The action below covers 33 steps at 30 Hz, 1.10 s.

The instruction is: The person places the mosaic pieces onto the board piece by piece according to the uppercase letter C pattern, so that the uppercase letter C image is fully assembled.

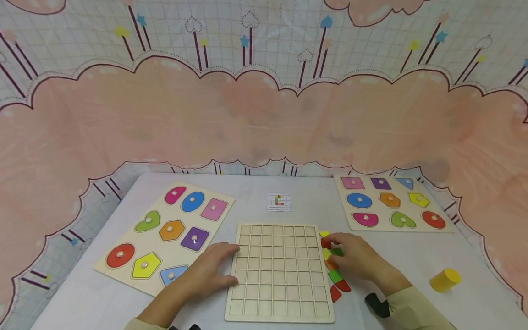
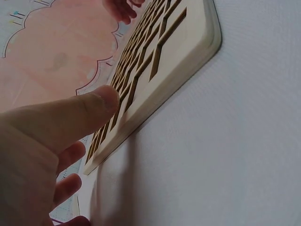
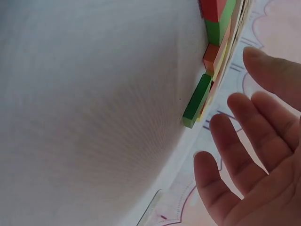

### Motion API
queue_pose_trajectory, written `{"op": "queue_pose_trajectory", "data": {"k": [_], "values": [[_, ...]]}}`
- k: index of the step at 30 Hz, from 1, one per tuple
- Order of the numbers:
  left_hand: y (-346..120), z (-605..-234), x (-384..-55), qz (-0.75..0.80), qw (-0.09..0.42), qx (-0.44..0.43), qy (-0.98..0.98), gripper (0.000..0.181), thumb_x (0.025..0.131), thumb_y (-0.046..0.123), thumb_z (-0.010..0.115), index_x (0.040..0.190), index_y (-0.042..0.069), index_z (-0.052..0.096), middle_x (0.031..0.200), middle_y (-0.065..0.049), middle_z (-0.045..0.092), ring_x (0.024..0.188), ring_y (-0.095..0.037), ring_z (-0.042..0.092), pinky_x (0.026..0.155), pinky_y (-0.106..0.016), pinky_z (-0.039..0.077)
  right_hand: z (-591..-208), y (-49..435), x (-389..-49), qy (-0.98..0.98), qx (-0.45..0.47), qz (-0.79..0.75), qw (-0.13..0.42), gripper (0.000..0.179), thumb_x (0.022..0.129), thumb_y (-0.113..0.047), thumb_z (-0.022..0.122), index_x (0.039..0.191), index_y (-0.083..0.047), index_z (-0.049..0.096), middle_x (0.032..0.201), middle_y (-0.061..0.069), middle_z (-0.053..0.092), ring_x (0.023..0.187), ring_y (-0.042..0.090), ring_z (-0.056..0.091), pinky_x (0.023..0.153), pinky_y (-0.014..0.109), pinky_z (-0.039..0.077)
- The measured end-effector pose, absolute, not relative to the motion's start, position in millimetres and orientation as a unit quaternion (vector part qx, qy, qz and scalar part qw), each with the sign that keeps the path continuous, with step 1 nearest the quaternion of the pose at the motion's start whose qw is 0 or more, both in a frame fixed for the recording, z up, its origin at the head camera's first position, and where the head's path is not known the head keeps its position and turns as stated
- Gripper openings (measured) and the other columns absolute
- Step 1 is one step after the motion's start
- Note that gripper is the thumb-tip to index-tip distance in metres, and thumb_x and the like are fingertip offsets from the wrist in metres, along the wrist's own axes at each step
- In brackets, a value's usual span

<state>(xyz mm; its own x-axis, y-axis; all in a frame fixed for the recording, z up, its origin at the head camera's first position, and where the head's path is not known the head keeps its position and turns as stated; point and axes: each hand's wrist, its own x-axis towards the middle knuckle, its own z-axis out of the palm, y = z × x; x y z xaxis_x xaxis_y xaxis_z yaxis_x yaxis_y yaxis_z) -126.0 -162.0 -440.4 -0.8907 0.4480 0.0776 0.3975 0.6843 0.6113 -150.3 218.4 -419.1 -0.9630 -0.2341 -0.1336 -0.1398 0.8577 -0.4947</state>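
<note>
A pale wooden board (image 1: 278,318) with a grid of square recesses lies in the middle of the table. My left hand (image 1: 206,270) is at its left edge, and in the left wrist view the thumb (image 2: 94,106) rests on the rim. Beside the board's right edge lie several small coloured blocks, among them a green block (image 1: 335,276), a red block (image 1: 343,285) and a dark green block (image 3: 197,100). Over the far end of these blocks hovers my right hand (image 1: 359,256), its fingers loosely bent; the right wrist view shows nothing between them.
A small card (image 1: 279,201) with a coloured grid pattern lies behind the board. Knobbed shape puzzles stand on both sides, one at left (image 1: 177,247) under my left forearm, one at back right (image 1: 396,215). A yellow cylinder (image 1: 444,280) is at the right.
</note>
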Motion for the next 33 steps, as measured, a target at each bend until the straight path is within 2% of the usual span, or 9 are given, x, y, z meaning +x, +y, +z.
{"op": "queue_pose_trajectory", "data": {"k": [17, 26, 33], "values": [[-161, -439, -126, 0.316, 0.056, 0.224, 0.92, 0.061, 0.078, 0.022, 0.085, 0.132, 0.005, 0.062, 0.135, -0.008, 0.06, 0.134, -0.039, 0.044, 0.109, -0.058, 0.036, -419, 221, -149, 0.952, -0.113, -0.25, 0.134, 0.035, 0.086, -0.022, 0.08, 0.12, -0.017, 0.072, 0.124, 0.004, 0.065, 0.12, 0.031, 0.055, 0.103, 0.056, 0.044], [-162, -438, -124, 0.319, 0.06, 0.224, 0.919, 0.062, 0.079, 0.023, 0.085, 0.133, 0.005, 0.062, 0.136, -0.008, 0.059, 0.135, -0.039, 0.043, 0.109, -0.058, 0.036, -420, 225, -149, 0.956, -0.128, -0.236, 0.117, 0.034, 0.086, -0.025, 0.08, 0.118, -0.016, 0.073, 0.121, 0.004, 0.067, 0.116, 0.031, 0.057, 0.101, 0.056, 0.046], [-164, -439, -125, 0.32, 0.069, 0.22, 0.919, 0.063, 0.078, 0.024, 0.085, 0.133, 0.006, 0.062, 0.135, -0.01, 0.059, 0.134, -0.039, 0.043, 0.109, -0.059, 0.035, -420, 228, -150, 0.959, -0.128, -0.228, 0.107, 0.032, 0.086, -0.02, 0.08, 0.116, -0.012, 0.072, 0.115, 0.003, 0.068, 0.111, 0.029, 0.059, 0.099, 0.054, 0.048]]}}
